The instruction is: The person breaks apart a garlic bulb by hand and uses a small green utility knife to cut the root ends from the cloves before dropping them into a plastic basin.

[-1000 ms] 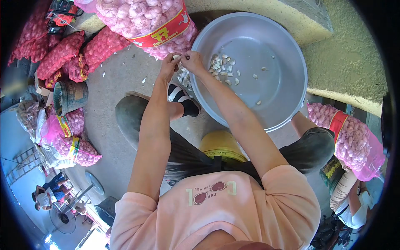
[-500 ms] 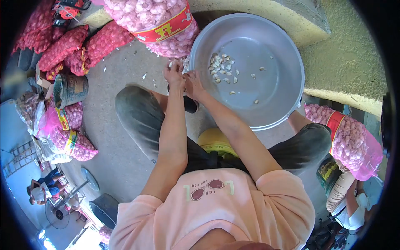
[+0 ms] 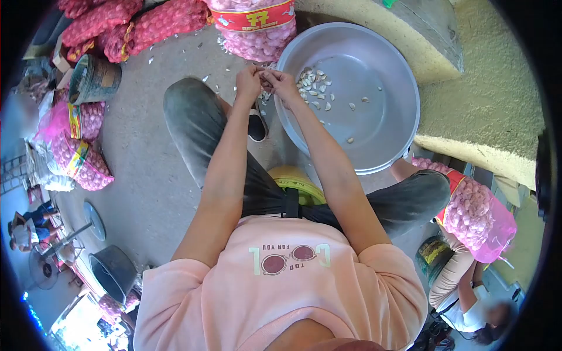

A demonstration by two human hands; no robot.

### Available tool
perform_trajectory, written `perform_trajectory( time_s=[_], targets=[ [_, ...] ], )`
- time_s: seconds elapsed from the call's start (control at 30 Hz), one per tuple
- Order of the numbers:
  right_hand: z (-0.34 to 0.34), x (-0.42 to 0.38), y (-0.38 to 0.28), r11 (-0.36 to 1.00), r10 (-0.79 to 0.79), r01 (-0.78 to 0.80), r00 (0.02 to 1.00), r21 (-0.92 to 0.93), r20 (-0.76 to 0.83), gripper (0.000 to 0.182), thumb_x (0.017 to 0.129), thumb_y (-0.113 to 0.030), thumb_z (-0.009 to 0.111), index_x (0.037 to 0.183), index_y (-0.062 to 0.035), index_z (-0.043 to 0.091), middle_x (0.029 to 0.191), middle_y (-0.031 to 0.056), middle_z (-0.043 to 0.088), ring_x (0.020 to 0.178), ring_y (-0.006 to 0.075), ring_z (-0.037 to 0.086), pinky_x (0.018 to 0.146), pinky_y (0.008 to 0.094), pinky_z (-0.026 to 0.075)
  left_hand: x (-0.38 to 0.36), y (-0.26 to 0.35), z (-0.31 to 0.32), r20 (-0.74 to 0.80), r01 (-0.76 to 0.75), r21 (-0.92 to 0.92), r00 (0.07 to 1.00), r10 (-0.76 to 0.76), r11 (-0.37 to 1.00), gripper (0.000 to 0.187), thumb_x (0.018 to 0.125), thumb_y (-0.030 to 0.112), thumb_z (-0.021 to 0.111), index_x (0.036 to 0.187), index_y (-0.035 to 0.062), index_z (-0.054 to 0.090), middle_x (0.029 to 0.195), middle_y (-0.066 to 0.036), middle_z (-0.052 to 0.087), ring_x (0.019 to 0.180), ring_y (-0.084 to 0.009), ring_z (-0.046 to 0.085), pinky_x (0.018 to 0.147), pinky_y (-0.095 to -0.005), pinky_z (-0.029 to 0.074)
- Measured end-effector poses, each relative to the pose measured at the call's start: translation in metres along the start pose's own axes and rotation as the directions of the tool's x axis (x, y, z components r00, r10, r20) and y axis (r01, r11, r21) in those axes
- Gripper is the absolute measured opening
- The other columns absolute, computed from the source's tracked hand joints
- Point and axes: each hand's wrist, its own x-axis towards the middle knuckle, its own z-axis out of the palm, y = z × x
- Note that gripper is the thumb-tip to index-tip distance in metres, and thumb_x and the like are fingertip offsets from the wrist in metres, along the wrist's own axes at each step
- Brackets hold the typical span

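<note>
My left hand (image 3: pixel 249 83) and my right hand (image 3: pixel 281 86) meet fingertip to fingertip just left of a large grey basin (image 3: pixel 357 67). Both are closed in a pinch; whatever lies between the fingers is too small to make out. The right hand overlaps the basin's left rim in view. Inside the basin, peeled-looking garlic cloves (image 3: pixel 313 80) lie in a loose pile on the left, with several scattered across the bottom. Just beyond my hands stands a net bag of garlic bulbs (image 3: pixel 257 44) with a red label.
Red net sacks (image 3: pixel 167 28) lie at the upper left, near a dark bucket (image 3: pixel 95 79). More garlic bags (image 3: pixel 82 155) sit below it. A concrete ledge (image 3: pixel 410 41) borders the basin. At right, another garlic bag (image 3: pixel 468 205) stands near a seated person (image 3: pixel 468 298). A fan (image 3: pixel 44 266) is lower left.
My hands have shifted slightly up and toward the basin, and their fingertips now come together in front of the garlic bag. The view has also tilted. The clove pile looks much the same.
</note>
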Motion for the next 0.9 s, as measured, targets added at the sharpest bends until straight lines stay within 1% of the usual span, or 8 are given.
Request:
perform_trajectory(
  time_s=[0.03, 0.1, 0.17, 0.27, 0.4, 0.7, 0.8, 0.9],
  targets=[
    [0.003, -0.002, -0.007, 0.997, 0.061, -0.063, 0.997, 0.043, 0.054, 0.028, 0.090, -0.020, 0.058, 0.114, -0.0048, 0.059, 0.084, -0.0002, 0.064, 0.073, 0.0076, 0.059, 0.065, 0.0204, 0.051, 0.000, 0.016, -0.009, 0.089, -0.018, 0.089, 0.996, 0.010, 0.996, 0.016, 0.085, 0.003, 0.054, 0.096, -0.0050, 0.062, 0.079, -0.009, 0.064, 0.069, -0.0147, 0.063, 0.059, -0.0252, 0.051],
    [0.012, -0.012, -0.016, 0.993, 0.102, -0.106, 0.992, 0.043, 0.080, 0.025, 0.090, -0.020, 0.058, 0.109, -0.0042, 0.061, 0.085, 0.0011, 0.064, 0.074, 0.0079, 0.061, 0.066, 0.0210, 0.052, -0.004, 0.056, -0.034, 0.186, 0.140, -0.011, 0.973, -0.136, 0.990, 0.014, 0.082, 0.003, 0.058, 0.093, -0.0038, 0.063, 0.075, -0.008, 0.064, 0.065, -0.0144, 0.063, 0.057, -0.0250, 0.051],
    [0.023, -0.025, -0.025, 0.988, 0.095, -0.105, 0.991, 0.116, 0.094, 0.021, 0.090, -0.017, 0.058, 0.103, -0.0016, 0.063, 0.085, 0.0034, 0.064, 0.071, 0.0107, 0.061, 0.064, 0.0223, 0.053, -0.009, 0.088, -0.061, 0.335, 0.100, 0.205, 0.928, -0.166, 0.974, 0.010, 0.077, 0.003, 0.063, 0.085, -0.0034, 0.064, 0.068, -0.007, 0.063, 0.059, -0.0141, 0.062, 0.053, -0.0245, 0.050],
    [0.033, -0.040, -0.024, 0.977, 0.119, -0.143, 0.981, 0.158, 0.153, 0.020, 0.089, -0.016, 0.059, 0.101, -0.0013, 0.063, 0.085, 0.0045, 0.064, 0.073, 0.0116, 0.062, 0.064, 0.0226, 0.054, -0.015, 0.102, -0.079, 0.343, -0.015, 0.405, 0.929, -0.137, 0.914, 0.009, 0.073, 0.002, 0.065, 0.079, -0.0040, 0.064, 0.064, -0.008, 0.062, 0.056, -0.0141, 0.061, 0.049, -0.0245, 0.049],
    [0.040, -0.058, -0.011, 0.977, 0.127, -0.147, 0.983, 0.155, 0.130, 0.019, 0.088, -0.015, 0.060, 0.100, -0.0005, 0.062, 0.084, 0.0048, 0.064, 0.072, 0.0115, 0.063, 0.063, 0.0224, 0.055, -0.023, 0.095, -0.084, 0.386, -0.015, 0.392, 0.910, -0.150, 0.920, 0.009, 0.071, 0.003, 0.064, 0.076, -0.0053, 0.064, 0.063, -0.008, 0.062, 0.054, -0.0140, 0.061, 0.047, -0.0245, 0.048],
    [0.033, -0.070, -0.013, 0.992, -0.127, 0.127, 0.992, -0.005, -0.011, 0.020, 0.086, -0.009, 0.061, 0.104, 0.0003, 0.061, 0.088, 0.0031, 0.064, 0.074, 0.0091, 0.062, 0.067, 0.0220, 0.053, -0.023, 0.089, -0.057, 0.394, 0.068, 0.347, 0.895, -0.211, 0.935, 0.014, 0.074, 0.007, 0.064, 0.078, -0.0062, 0.063, 0.063, -0.009, 0.060, 0.051, -0.0137, 0.058, 0.045, -0.0251, 0.046],
    [0.033, -0.066, -0.018, 0.984, -0.178, 0.178, 0.984, -0.030, 0.000, 0.018, 0.086, -0.007, 0.061, 0.102, 0.0015, 0.061, 0.086, 0.0041, 0.064, 0.074, 0.0097, 0.062, 0.067, 0.0224, 0.053, -0.022, 0.089, -0.052, 0.259, 0.124, 0.309, 0.943, -0.209, 0.943, 0.015, 0.076, 0.009, 0.065, 0.082, -0.0044, 0.063, 0.065, -0.008, 0.061, 0.051, -0.0133, 0.057, 0.044, -0.0245, 0.046],
    [0.031, -0.057, -0.017, 0.980, -0.198, 0.197, 0.979, -0.023, -0.040, 0.014, 0.083, -0.002, 0.062, 0.096, 0.0012, 0.061, 0.081, 0.0040, 0.062, 0.069, 0.0094, 0.059, 0.061, 0.0225, 0.050, -0.022, 0.087, -0.055, 0.320, 0.208, 0.127, 0.917, -0.239, 0.970, 0.018, 0.076, 0.012, 0.068, 0.086, -0.0024, 0.064, 0.069, -0.007, 0.061, 0.053, -0.0126, 0.057, 0.046, -0.0240, 0.045]
  ],
)
